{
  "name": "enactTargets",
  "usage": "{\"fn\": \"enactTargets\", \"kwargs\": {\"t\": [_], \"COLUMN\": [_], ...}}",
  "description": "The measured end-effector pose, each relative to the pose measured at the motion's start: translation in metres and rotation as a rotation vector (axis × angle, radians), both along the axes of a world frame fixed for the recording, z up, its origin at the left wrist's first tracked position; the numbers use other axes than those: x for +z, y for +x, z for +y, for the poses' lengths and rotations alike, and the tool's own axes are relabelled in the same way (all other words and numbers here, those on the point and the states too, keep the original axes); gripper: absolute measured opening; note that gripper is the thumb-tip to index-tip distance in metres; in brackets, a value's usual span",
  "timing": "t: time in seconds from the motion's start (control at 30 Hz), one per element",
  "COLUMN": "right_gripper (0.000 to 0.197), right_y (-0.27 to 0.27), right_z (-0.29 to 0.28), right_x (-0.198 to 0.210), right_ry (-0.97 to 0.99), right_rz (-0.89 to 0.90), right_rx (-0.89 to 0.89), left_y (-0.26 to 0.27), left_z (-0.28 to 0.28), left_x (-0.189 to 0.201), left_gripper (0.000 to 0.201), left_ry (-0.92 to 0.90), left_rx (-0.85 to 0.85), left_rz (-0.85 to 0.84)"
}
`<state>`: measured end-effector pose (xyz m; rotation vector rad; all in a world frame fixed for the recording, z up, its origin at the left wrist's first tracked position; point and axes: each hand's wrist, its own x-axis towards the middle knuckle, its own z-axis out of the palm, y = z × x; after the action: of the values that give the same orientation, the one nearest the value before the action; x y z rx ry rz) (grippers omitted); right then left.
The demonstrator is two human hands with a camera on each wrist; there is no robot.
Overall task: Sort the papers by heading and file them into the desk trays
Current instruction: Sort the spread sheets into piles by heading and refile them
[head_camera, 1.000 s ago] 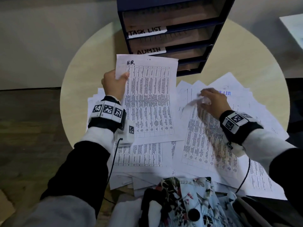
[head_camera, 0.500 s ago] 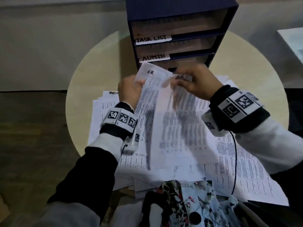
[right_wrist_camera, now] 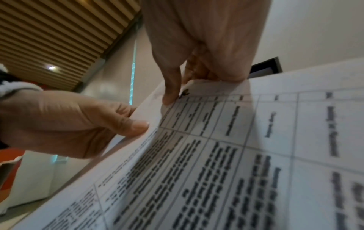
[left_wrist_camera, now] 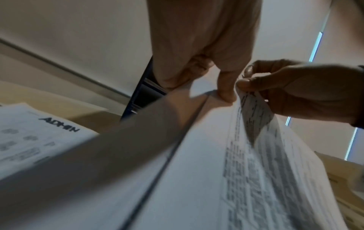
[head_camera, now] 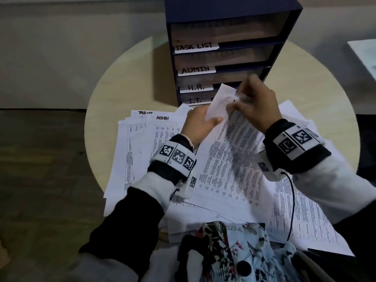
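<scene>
White sheets [head_camera: 230,159] are pinched at their top edge by both hands, left [head_camera: 200,124] and right [head_camera: 255,107]. Their long axis runs 6 to 12 o'clock toward the trays [head_camera: 223,64], just beyond at 12; the right hand is nearer.

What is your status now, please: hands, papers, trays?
Left hand and right hand both pinch held sheets. Sheets off the table, before the trays. Nothing filed yet; H.R. slot unblocked.
</scene>
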<state>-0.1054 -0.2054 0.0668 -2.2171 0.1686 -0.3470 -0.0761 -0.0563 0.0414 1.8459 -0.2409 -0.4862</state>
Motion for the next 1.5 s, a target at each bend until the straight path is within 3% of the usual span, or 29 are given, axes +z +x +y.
{"fn": "enactTargets", "kwargs": {"t": [0.07,0.13,0.2,0.27,0.3,0.37,0.4,0.47,0.53,0.63,0.73,0.87,1.03,1.1,1.17,1.23,1.5], "right_gripper": [0.037,0.046,0.074,0.095,0.098,0.086,0.070,0.030,0.012,0.015,0.032,0.045,0.012,0.010,0.013,0.013,0.019], "right_y": [-0.004,-0.010,-0.017,-0.022,-0.024,-0.025,-0.023,-0.019,-0.014,-0.010,-0.012,-0.019,-0.024,-0.021,-0.017,-0.013,-0.022], "right_z": [-0.009,-0.025,-0.043,-0.055,-0.058,-0.057,-0.054,-0.047,-0.042,-0.038,-0.034,-0.029,-0.026,-0.028,-0.032,-0.037,-0.055], "right_x": [-0.003,-0.009,-0.015,-0.022,-0.024,-0.024,-0.021,-0.007,0.014,0.043,0.051,0.028,0.006,0.009,0.011,0.006,-0.075], "right_ry": [0.053,-0.066,-0.088,0.161,0.362,0.715,0.760,0.700,0.636,0.569,0.604,0.659,0.633,0.565,0.506,0.450,0.452], "right_rz": [-0.019,0.017,0.086,0.085,0.068,0.051,0.018,-0.128,-0.307,-0.518,-0.601,-0.483,-0.343,-0.354,-0.377,-0.343,0.320], "right_rx": [-0.091,-0.266,-0.432,-0.457,-0.417,-0.265,-0.217,-0.227,-0.245,-0.217,-0.190,-0.265,-0.304,-0.323,-0.327,-0.308,-0.316], "left_y": [0.001,0.006,0.015,0.024,0.027,0.028,0.027,0.027,0.026,0.027,0.028,0.022,0.011,0.014,0.019,0.023,0.015], "left_z": [0.000,0.005,0.015,0.024,0.027,0.027,0.026,0.022,0.018,0.016,0.018,0.019,0.016,0.015,0.014,0.011,0.006], "left_x": [0.006,0.011,0.018,0.027,0.032,0.044,0.053,0.068,0.084,0.099,0.099,0.068,0.031,0.029,0.029,0.022,-0.042], "left_gripper": [0.026,0.025,0.020,0.019,0.032,0.056,0.050,0.034,0.022,0.004,0.011,0.028,0.030,0.037,0.021,0.023,0.035], "left_ry": [0.027,-0.024,-0.117,-0.197,-0.212,-0.230,-0.230,-0.195,-0.188,-0.294,-0.415,-0.424,-0.194,-0.167,-0.155,-0.133,0.098], "left_rx": [0.040,0.122,0.196,0.248,0.273,0.241,0.195,0.090,0.069,0.220,0.248,0.258,0.272,0.278,0.299,0.326,0.313], "left_rz": [-0.021,-0.011,0.012,0.022,0.014,-0.019,-0.048,-0.130,-0.261,-0.435,-0.458,-0.261,-0.136,-0.178,-0.196,-0.154,0.215]}}
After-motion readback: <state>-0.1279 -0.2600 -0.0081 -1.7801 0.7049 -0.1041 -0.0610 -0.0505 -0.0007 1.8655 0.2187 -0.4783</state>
